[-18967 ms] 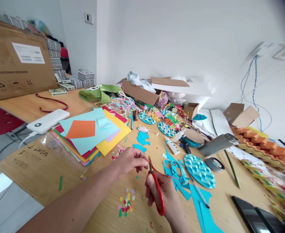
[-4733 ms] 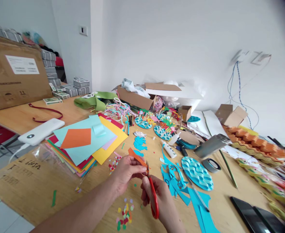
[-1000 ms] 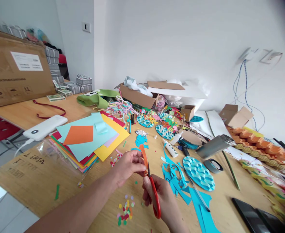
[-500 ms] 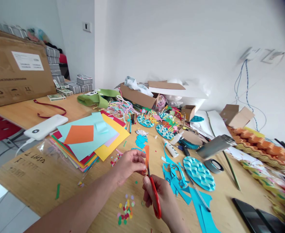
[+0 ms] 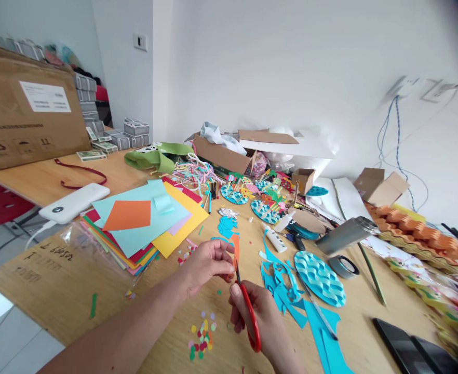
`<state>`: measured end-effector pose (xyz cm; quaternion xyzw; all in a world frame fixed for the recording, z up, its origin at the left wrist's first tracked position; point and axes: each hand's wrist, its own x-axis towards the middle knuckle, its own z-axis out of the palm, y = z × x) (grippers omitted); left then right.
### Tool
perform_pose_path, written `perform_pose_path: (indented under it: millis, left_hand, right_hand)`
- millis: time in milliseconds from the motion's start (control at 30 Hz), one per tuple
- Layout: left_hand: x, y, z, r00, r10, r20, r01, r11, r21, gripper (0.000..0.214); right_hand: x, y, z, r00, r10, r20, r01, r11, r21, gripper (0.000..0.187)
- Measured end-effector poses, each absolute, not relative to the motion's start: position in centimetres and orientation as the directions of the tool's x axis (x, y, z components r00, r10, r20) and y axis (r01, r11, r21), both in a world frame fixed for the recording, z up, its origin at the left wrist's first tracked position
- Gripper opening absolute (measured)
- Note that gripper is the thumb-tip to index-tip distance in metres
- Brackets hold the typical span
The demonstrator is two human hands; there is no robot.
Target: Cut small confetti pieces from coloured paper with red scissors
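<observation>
Between the fingers of my left hand [image 5: 212, 265] is a small piece of orange paper [image 5: 235, 244], its upper end sticking up past the fingertips. My right hand [image 5: 257, 314] is wrapped round a pair of scissors with red handles [image 5: 251, 319]. The scissor blades [image 5: 238, 271] point away from me and lie against the orange paper beside my left fingertips. Part of the paper is hidden by the fingers. Below the hands, several coloured paper dots [image 5: 202, 337] are scattered on the wooden table [image 5: 143, 317]. Blue paper fish shapes [image 5: 227, 227] lie just beyond.
To the left is a stack of coloured paper [image 5: 135, 228] beside a white power bank [image 5: 75, 202]. Blue paper scraps [image 5: 281, 288], a wavy blue disc [image 5: 319, 278], a pen [image 5: 322, 317] and a glue bottle [image 5: 276, 240] lie to the right. A metal flask [image 5: 346, 235] and black phones [image 5: 408, 343] are farther right.
The orange paper's upper end has changed shape slightly beside the blades. Both hands stay almost in place, and the red handles have shifted very slightly.
</observation>
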<state>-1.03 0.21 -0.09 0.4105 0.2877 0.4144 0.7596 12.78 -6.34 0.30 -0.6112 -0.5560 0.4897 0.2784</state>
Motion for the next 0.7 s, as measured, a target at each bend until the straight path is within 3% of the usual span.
perform_pose_path:
  millis: [333, 700]
  left_hand:
    - [-1.12, 0.08, 0.11, 0.499, 0.861, -0.098, -0.383, 0.32, 0.867, 0.034]
    - [-1.1, 0.04, 0.3, 0.503, 0.857, -0.116, -0.386, 0.343, 0.856, 0.034]
  right_hand:
    - [12.61, -6.28, 0.7, -0.12, 0.963, -0.243, 0.383, -0.181, -0.906, 0.039]
    - [12.47, -6.34, 0.72, -0.076, 0.954, -0.288, 0.404, -0.235, -0.884, 0.046]
